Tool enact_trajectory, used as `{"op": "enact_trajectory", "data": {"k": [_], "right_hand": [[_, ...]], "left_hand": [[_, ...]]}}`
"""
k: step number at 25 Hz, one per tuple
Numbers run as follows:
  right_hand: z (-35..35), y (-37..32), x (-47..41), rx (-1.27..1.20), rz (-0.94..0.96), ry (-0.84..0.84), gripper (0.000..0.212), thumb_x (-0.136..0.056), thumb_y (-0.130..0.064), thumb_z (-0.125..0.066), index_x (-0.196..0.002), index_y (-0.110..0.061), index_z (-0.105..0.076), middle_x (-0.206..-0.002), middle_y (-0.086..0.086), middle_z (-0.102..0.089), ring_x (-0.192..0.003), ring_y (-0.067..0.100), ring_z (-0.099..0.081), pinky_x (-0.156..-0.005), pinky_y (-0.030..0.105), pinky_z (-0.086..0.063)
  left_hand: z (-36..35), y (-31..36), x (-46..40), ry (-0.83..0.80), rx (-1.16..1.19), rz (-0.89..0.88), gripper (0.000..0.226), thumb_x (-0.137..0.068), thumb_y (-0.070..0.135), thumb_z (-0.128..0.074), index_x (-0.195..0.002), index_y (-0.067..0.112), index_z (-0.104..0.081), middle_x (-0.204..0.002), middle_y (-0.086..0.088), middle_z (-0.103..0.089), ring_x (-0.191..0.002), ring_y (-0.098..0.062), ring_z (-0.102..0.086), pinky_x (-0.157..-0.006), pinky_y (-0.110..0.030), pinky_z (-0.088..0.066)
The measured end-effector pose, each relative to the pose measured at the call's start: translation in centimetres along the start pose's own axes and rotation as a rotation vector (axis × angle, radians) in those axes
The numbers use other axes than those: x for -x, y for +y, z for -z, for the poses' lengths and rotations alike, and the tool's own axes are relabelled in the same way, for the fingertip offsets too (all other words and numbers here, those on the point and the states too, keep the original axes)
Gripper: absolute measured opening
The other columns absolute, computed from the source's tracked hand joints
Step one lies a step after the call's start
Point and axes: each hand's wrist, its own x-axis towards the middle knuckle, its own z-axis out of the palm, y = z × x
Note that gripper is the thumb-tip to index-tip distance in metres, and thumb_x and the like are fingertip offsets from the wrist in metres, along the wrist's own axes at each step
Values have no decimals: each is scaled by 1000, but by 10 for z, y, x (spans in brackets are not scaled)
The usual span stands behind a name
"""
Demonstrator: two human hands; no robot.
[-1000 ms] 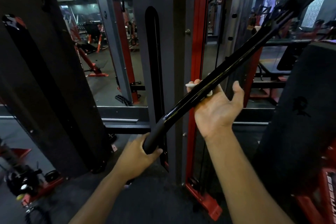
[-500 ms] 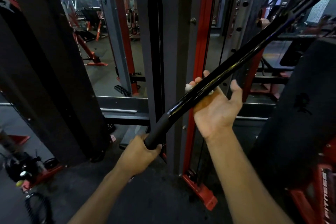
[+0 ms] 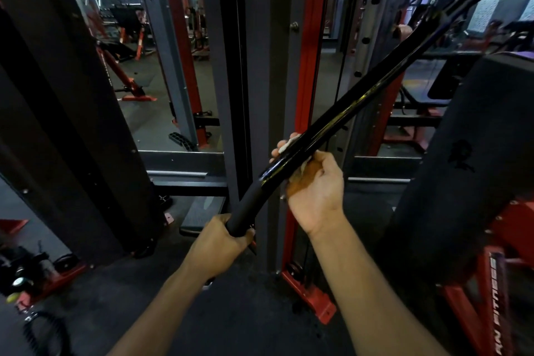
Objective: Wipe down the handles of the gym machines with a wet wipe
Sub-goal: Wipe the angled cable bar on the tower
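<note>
My left hand (image 3: 222, 243) is curled tight round the matte end of the bar (image 3: 341, 124), steadying it. Further right, my right hand (image 3: 313, 185) wraps the wet wipe (image 3: 284, 146) round the glossy shaft. I judge the bunched wipe could slip out, leaving patches unwiped.

Beneath you spreads a dark, matte rubber gym floor (image 3: 245, 312). A red steel base plate (image 3: 315, 300) of the machine frame sits bolted on it at lower centre, and a coiled black cable (image 3: 43, 332) lies at the frame's lower left.
</note>
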Motion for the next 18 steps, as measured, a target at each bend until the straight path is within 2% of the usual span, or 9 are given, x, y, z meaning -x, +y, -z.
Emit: {"op": "enact_trajectory", "data": {"k": [2, 5, 7, 10, 14, 16, 18], "right_hand": [[1, -14, -7, -39, 58, 10, 39, -105, -24, -36, -125, -5, -64, -111, 14, -72, -103, 27, -70, -107, 43, -47], [3, -17, -9, -67, 76, -21, 36, -106, -22, -41, -133, -7, -60, -116, 12, -70, -108, 26, -69, -103, 41, -50], [3, 3, 1, 20, 22, 11, 30, -102, -20, -50, -126, -8, -64, -114, 12, -71, -104, 25, -70, -96, 38, -55], [-2, 26, 17, 122, -50, 58, 26, -98, -19, -53, -115, -8, -69, -109, 14, -73, -102, 26, -71, -99, 40, -52], [-3, 5, 5, 25, 18, 98, 27, -102, -17, -52, -123, -5, -66, -111, 16, -73, -108, 29, -70, -87, 37, -59], [2, 5, 2, 51, 23, 122, 32, -103, -18, -52, -130, -3, -62, -120, 18, -70, -114, 31, -67, -91, 38, -58], [11, 16, 6, 140, 0, 103, 38, -103, -18, -53, -135, -1, -58, -132, 25, -62, -117, 33, -62, -103, 44, -49]], "left_hand": [[0, 0, -2, 9, 3, 10, 16, -91, 27, -75, -102, 19, -66, -63, 1, -58, -47, -6, -53, -48, -27, -45], [2, 2, -4, 21, 1, 0, 14, -92, 25, -75, -102, 19, -67, -57, 3, -56, -42, -4, -51, -45, -24, -42], [4, 4, -3, 32, -5, -7, 12, -91, 24, -75, -97, 19, -67, -57, 3, -56, -42, -4, -51, -45, -26, -42], [7, 4, -2, 24, -20, -8, 13, -91, 25, -76, -96, 19, -64, -65, 0, -60, -45, -4, -53, -46, -25, -43], [6, 2, -2, 18, -17, -1, 14, -91, 24, -76, -95, 18, -64, -65, -1, -60, -45, -5, -53, -47, -25, -44], [6, 3, -2, 40, -17, -4, 14, -91, 25, -76, -94, 20, -64, -66, -2, -61, -46, -7, -55, -46, -26, -46], [8, 3, 0, 52, -28, -10, 14, -91, 25, -76, -93, 21, -63, -69, -5, -63, -50, -8, -56, -46, -24, -46]]}}
